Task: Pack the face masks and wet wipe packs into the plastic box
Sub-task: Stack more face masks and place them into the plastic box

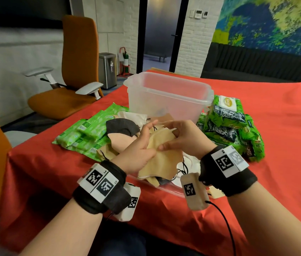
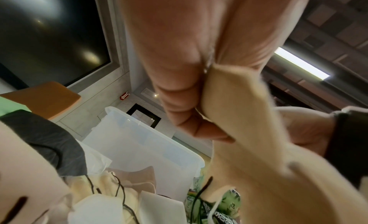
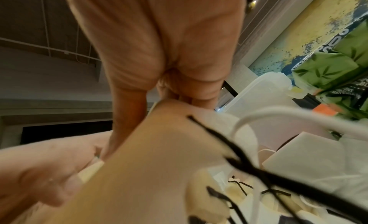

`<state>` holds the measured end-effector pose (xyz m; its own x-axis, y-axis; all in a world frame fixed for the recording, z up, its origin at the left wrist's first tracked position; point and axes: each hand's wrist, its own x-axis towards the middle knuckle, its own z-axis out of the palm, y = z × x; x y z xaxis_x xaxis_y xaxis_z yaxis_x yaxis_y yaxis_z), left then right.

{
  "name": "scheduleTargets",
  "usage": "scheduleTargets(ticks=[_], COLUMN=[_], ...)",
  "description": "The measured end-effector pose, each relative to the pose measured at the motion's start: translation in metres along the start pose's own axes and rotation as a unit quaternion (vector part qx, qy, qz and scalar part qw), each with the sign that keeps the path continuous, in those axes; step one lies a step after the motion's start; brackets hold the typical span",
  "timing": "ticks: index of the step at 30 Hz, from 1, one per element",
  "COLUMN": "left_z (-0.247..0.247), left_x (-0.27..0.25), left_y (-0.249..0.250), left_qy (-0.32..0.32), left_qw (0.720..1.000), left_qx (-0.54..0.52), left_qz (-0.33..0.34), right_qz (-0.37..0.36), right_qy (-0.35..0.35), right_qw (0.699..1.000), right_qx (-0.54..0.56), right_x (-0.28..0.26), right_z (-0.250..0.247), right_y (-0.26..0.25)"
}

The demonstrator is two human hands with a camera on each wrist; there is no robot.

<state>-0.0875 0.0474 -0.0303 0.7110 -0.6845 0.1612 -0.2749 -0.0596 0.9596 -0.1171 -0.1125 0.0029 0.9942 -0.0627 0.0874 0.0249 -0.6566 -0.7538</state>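
Both hands grasped one beige mask (image 1: pixel 161 156): left hand (image 1: pixel 138 150) pinching its near edge, right hand (image 1: pixel 184 138) its far side. The box (image 1: pixel 168 95) stood just beyond the hands.

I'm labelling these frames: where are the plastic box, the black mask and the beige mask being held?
plastic box (image 1: pixel 166 100): head view, front wall.
black mask (image 1: pixel 120 126): head view, middle of its panel.
beige mask (image 1: pixel 164 150): head view, panel between both hands.
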Motion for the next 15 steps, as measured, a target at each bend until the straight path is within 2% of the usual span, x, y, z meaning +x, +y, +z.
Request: scheduleTargets(ticks=[5,7,9,12,13,15], left_z=[0.0,-0.002,-0.005,-0.012,-0.012,-0.005], left_x=[0.004,0.007,0.009,0.01,0.01,0.007], left_y=[-0.005,-0.01,-0.016,-0.021,-0.018,-0.01], left_qy=[-0.003,0.022,0.09,0.23,0.244,0.206], left_qw=[1.0,0.998,0.994,0.971,0.968,0.978], left_qx=[0.028,0.051,0.065,0.067,0.051,0.008], left_qz=[-0.006,-0.022,-0.021,-0.005,-0.002,-0.002], right_qz=[-0.006,-0.012,-0.014,-0.025,-0.029,-0.033], right_qy=[0.001,0.017,0.059,0.18,0.217,0.249], right_qw=[1.0,0.999,0.998,0.983,0.975,0.968], right_qx=[-0.028,-0.036,-0.032,-0.03,-0.026,-0.032], right_x=[0.004,0.003,0.002,0.0,0.0,-0.001], right_z=[0.0,0.0,-0.002,-0.006,-0.006,-0.004], right_y=[0.006,0.007,0.009,0.013,0.014,0.014])
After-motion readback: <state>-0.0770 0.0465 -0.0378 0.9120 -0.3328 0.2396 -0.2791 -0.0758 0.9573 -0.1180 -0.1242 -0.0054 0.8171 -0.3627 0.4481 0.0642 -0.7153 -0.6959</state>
